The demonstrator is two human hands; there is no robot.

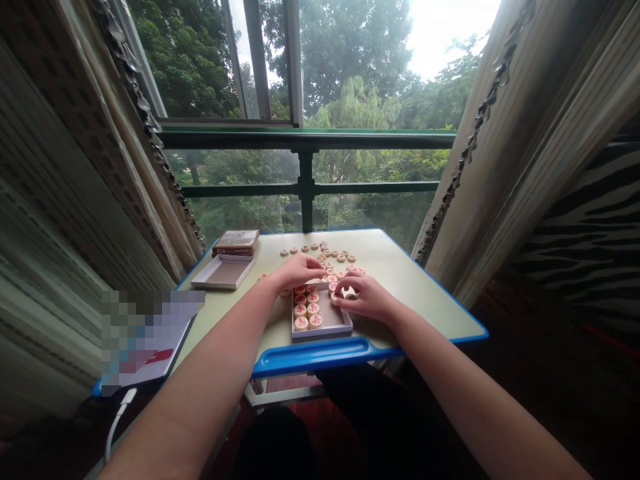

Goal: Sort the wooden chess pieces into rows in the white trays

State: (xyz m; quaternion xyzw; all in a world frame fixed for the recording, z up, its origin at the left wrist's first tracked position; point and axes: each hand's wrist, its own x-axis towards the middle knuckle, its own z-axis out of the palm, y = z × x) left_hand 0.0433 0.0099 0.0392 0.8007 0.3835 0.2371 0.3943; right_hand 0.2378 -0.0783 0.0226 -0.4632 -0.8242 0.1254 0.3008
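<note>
1. forearms (220, 347) reach in from both sides of my feed, leaving the shallow tray (323, 331) framed between them.
2. pale slab (181, 312), partly pixelated, lies at the left with a white cable (117, 421) by its near edge; i can't make out what it shows.
3. blue trough (315, 351) lines the near edge of the table (420, 300). the tray sits just beyond it, i'd judge so that both hands can reach it easily.
4. round discs (313, 309) with red characters lie flat in two columns along the tray's left side; the wall probably keeps them straight. bare floor shows to their right.
5. right hand (367, 293) curves its thumb and fingers, partly parted, at a disc by the tray's far right; i can't tell whether it grips or merely touches.
6. left hand (302, 269) arches over the tray's far end, fingertips near each other by more discs; i can't tell if anything is pinched.
7. loose discs (341, 257) spread beyond on the pale tabletop, while an empty lid (223, 272) and a flat box (240, 241) sit off left, apparently out of the way.
8. curtains (505, 193) flank a window with a dark green railing (360, 140); trees (350, 53) fill the daylight outside.
</note>
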